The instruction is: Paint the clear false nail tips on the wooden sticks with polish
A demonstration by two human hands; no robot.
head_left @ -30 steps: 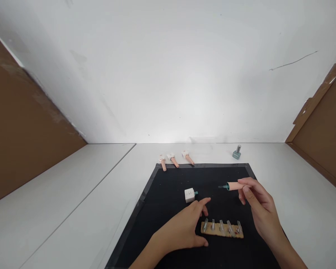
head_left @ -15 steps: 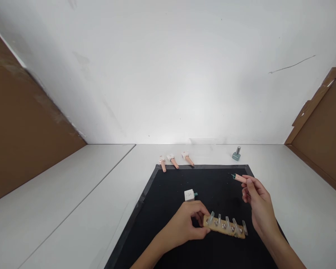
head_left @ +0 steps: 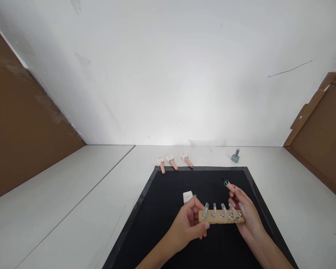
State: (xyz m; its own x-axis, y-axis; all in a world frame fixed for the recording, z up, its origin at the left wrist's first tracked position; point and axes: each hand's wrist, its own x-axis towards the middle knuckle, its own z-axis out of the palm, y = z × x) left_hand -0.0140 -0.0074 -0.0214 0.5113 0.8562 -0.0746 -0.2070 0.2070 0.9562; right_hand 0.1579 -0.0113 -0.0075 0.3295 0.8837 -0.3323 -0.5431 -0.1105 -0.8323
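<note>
My left hand [head_left: 189,220] grips the left end of a wooden nail display stand [head_left: 217,221] between thumb and fingers. Several clear false nails [head_left: 223,210] stick up from metal mounts along it. In my right hand [head_left: 245,213], a peach nail polish cap with its brush [head_left: 230,186] is pinched, its green-rimmed opening and dark brush pointing up and left. That hand lies at the stand's right end; whether it touches the wood I cannot tell. Behind my left hand, a white polish bottle [head_left: 187,196] with a green neck lies on the black mat, partly hidden.
Three white polish bottles with peach caps [head_left: 172,163] lie along the back left edge of the black mat [head_left: 168,205]. A grey-green bottle with a silver cap [head_left: 235,156] stands at the back right. Cardboard panels [head_left: 322,130] flank the white table on both sides.
The nail stand has come up and slightly left in my left hand, now more level. My right hand has moved left and down with the brush cap, up to the stand's right end.
</note>
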